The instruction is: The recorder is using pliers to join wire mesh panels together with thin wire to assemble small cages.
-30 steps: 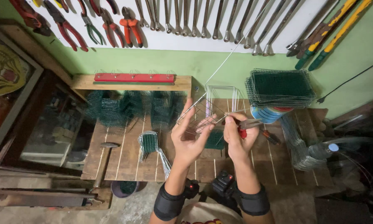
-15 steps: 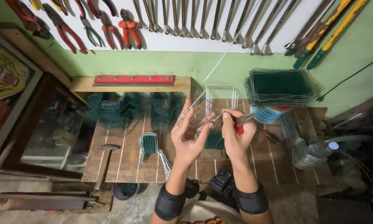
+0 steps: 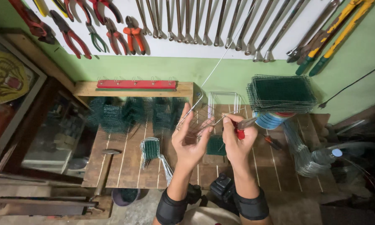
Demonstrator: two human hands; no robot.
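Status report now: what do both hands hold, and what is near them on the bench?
Left hand steadies wire mesh frame. Right hand grips red-handled pliers at the frame. Long wire rises toward the wall. Green mesh stack sits right.

Small wire mesh piece [image 3: 193, 125], long wire [image 3: 221, 62] upward

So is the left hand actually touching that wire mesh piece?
Touching. The head view shows the left hand with its fingers spread behind and around the wire mesh piece, holding it up while the right hand grips red-handled pliers.
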